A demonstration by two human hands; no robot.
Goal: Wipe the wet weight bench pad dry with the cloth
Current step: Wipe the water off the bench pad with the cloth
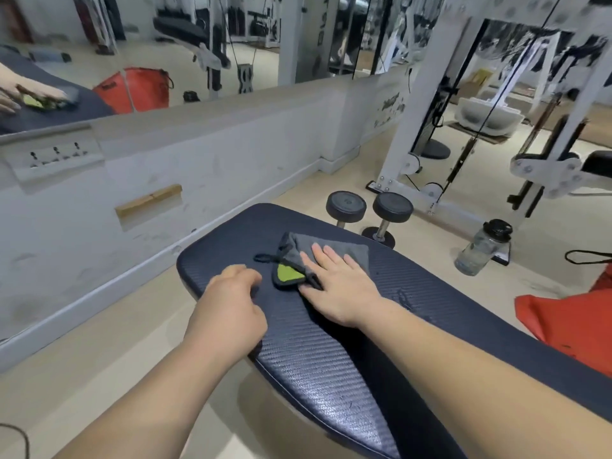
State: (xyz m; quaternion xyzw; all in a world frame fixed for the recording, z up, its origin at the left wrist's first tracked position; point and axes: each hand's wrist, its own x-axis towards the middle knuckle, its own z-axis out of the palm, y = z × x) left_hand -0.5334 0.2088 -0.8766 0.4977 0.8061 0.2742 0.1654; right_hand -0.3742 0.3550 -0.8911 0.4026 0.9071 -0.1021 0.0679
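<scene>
A dark blue textured bench pad (308, 356) runs from the lower right to the middle of the view. On its far end lies a grey cloth (334, 248) with a green corner patch and a black loop. My right hand (337, 286) lies flat on the cloth, fingers spread, pressing it onto the pad. My left hand (231, 309) rests on the pad's left edge with its fingers curled over the rim, a little left of the cloth.
Two black dumbbells (369, 210) stand on the floor beyond the pad. A clear water bottle (483, 246) stands to the right, and a red bag (573, 326) lies at the right edge. A white cable machine (427, 127) is behind, and a mirrored wall (165, 154) is on the left.
</scene>
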